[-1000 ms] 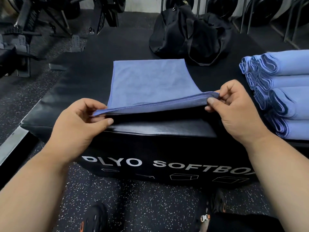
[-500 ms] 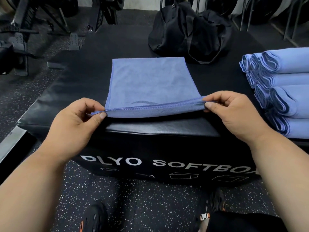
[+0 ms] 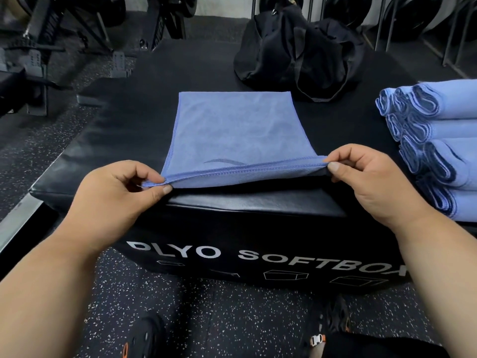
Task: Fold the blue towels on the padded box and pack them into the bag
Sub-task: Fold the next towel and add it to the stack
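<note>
Blue towel lying folded on top of the black padded box, two layers showing, stitched hems lined up along the near edge, a faint dark curved mark close to that edge. Near edge raised slightly off the box, shadow beneath it; far edge flat, reaching close to the black bag. Left hand pinching the near left corner between thumb and forefinger, other fingers curled. Right hand pinching the near right corner the same way, thumb under the hem, fingers on top. Hemline stretched between both hands, sagging a little toward the left.

Bag slumped at the far side of the box, just beyond the towel's far right corner; touching or not, cannot tell. Stack of folded blue towels on the right part of the box, rounded folds facing left, apart from the right hand. Bare black padding to the left of the towel out to the box edge, and a narrower strip between towel and stack. Front wall of the box printed "PLYO SOFTBOX" in white. Speckled rubber floor below, dark shoes at the bottom, exercise machines at far left.
</note>
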### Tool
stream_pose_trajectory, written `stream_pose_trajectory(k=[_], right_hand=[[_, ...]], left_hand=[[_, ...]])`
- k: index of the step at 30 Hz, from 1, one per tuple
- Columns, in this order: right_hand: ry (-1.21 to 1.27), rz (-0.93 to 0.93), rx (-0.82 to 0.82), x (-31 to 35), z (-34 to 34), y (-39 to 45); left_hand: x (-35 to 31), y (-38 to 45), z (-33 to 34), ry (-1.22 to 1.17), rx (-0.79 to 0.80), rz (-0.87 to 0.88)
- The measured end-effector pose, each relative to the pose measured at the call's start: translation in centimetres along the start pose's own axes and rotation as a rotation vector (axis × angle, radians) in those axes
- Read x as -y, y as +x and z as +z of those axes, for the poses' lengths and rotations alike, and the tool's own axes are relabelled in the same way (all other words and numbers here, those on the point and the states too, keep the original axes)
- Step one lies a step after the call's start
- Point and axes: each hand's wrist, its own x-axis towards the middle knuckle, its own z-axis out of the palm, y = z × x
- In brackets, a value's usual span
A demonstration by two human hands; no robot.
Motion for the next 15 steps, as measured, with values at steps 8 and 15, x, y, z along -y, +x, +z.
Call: stream_pose_trajectory(k=[8, 15], right_hand=[[-0.071, -0.02, 0.001, -0.4, 0.1, 0.2], [-0.153, -0.054, -0.048, 0.8, 0.7, -0.5]], left_hand=[[-0.2, 0.5, -0.3, -0.114, 0.053, 0.031], [-1.2, 0.1, -0.7, 0.058, 0.081, 0.057]])
